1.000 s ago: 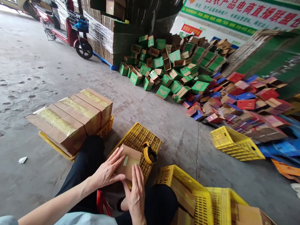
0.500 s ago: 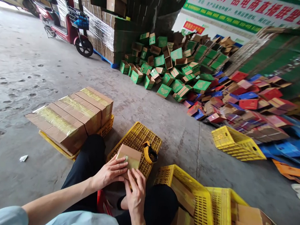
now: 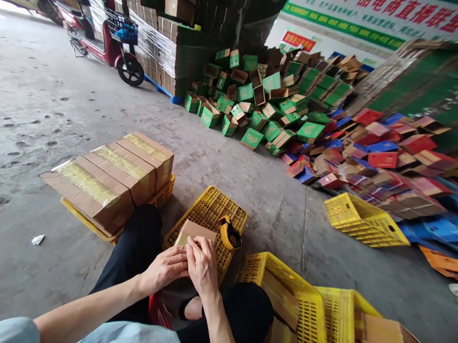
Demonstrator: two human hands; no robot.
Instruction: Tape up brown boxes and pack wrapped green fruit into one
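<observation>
A small brown cardboard box (image 3: 196, 231) rests on an upturned yellow crate (image 3: 212, 211) in front of my knees. My left hand (image 3: 164, 275) grips its near left side, fingers curled round it. My right hand (image 3: 201, 264) presses on its top, fingers bent over the near edge. A strip of shiny tape shows on the box's left part. A yellow tape dispenser (image 3: 229, 232) lies on the crate just right of the box.
Taped brown boxes (image 3: 111, 174) sit in a row on a yellow crate at left. Yellow crates (image 3: 302, 306) holding flat cardboard stand at right; another yellow crate (image 3: 363, 220) lies further out. Piles of green (image 3: 262, 102) and red-blue boxes (image 3: 377, 158) behind. A scooter (image 3: 101, 39) at back left.
The box has been tipped from leaning towards me to lying flatter on the crate. My right hand moved up from its near side onto its top; my left hand slid lower.
</observation>
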